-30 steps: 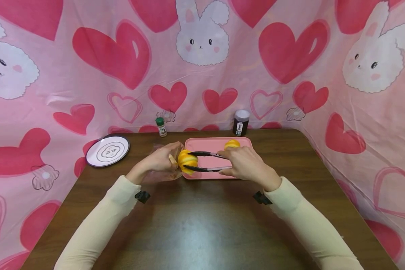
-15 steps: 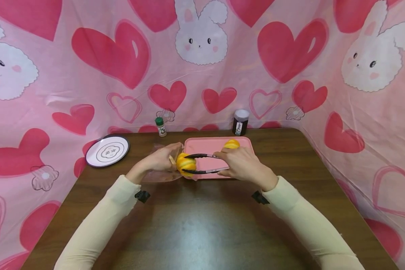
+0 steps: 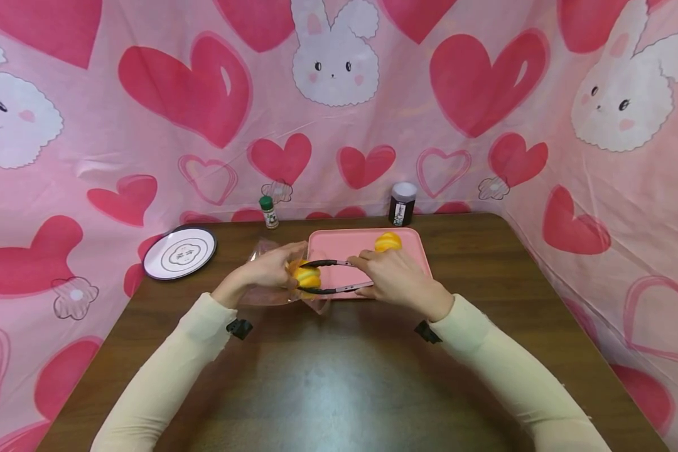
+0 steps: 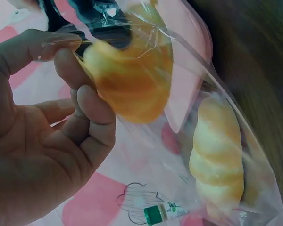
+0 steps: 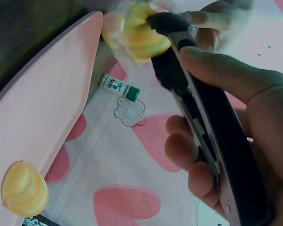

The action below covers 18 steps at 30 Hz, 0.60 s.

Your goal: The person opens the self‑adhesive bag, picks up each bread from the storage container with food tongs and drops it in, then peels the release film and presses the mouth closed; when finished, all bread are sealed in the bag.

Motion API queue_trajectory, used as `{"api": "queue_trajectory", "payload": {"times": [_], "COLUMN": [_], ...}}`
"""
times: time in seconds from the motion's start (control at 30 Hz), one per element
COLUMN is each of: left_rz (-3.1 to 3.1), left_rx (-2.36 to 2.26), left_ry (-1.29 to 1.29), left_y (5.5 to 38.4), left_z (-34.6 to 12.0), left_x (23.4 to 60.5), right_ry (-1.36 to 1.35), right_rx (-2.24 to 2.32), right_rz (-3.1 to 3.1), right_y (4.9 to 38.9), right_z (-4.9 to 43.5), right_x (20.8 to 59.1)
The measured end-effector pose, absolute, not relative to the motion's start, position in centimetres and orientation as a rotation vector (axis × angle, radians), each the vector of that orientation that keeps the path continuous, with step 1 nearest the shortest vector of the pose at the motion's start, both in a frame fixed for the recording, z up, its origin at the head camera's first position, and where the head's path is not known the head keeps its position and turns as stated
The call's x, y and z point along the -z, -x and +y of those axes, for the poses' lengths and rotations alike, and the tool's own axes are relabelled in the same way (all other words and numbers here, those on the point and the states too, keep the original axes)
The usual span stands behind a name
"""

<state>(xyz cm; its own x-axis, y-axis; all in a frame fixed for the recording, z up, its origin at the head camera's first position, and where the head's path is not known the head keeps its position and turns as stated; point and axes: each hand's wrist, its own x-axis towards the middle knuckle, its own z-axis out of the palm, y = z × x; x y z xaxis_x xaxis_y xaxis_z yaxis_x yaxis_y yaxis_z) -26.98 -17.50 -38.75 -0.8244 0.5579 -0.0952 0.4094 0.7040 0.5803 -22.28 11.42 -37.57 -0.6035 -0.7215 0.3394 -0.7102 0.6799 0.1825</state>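
My left hand [image 3: 268, 269] pinches the rim of a clear plastic bag [image 3: 267, 296]. My right hand [image 3: 401, 279] grips black-tipped metal tongs [image 5: 198, 99], whose tips hold a yellow swirled bread roll [image 3: 309, 277]. In the left wrist view that roll overlaps the mouth of the bag, right by the left fingers. Deeper in the bag lies a longer twisted bread roll [image 4: 219, 155]. Another yellow roll [image 3: 388, 242] rests at the far right of the pink tray [image 3: 341, 238], just beyond my right hand.
A white plate with a dark rim [image 3: 172, 257] lies at the table's left edge. Along the back stand a green-capped seasoning shaker [image 3: 269, 215] and a dark jar with a pale lid [image 3: 402, 207]. A patterned pink cloth [image 3: 339, 125] hangs behind the brown table [image 3: 328, 370].
My right hand has moved left with the tongs, carrying the roll from the tray's left edge into the bag's mouth. The left hand has hardly moved; the bag's edge now spreads around the roll.
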Motion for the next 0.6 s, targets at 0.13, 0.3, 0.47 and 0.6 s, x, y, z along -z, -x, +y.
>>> {"api": "queue_trajectory", "payload": {"times": [0.13, 0.3, 0.47, 0.6], "left_rz": [2.645, 2.665, 2.698, 2.728], "left_rx": [-0.782, -0.807, -0.769, -0.729], "left_ry": [-0.841, -0.734, -0.683, -0.659], "left_y": [26.9, 26.9, 27.1, 27.1], "left_z": [-17.3, -17.4, -17.6, -17.6], "left_x": [38.6, 38.6, 39.0, 39.0], "right_ry": [-1.045, -0.996, -0.939, -0.933], "right_rx": [0.016, -0.06, -0.142, -0.161], "right_rz": [-2.583, -2.69, -2.8, -2.823], "right_y": [22.5, 22.7, 22.8, 22.8], "right_z": [11.4, 11.6, 12.2, 12.5], "right_x": [37.7, 37.9, 38.1, 38.2]}}
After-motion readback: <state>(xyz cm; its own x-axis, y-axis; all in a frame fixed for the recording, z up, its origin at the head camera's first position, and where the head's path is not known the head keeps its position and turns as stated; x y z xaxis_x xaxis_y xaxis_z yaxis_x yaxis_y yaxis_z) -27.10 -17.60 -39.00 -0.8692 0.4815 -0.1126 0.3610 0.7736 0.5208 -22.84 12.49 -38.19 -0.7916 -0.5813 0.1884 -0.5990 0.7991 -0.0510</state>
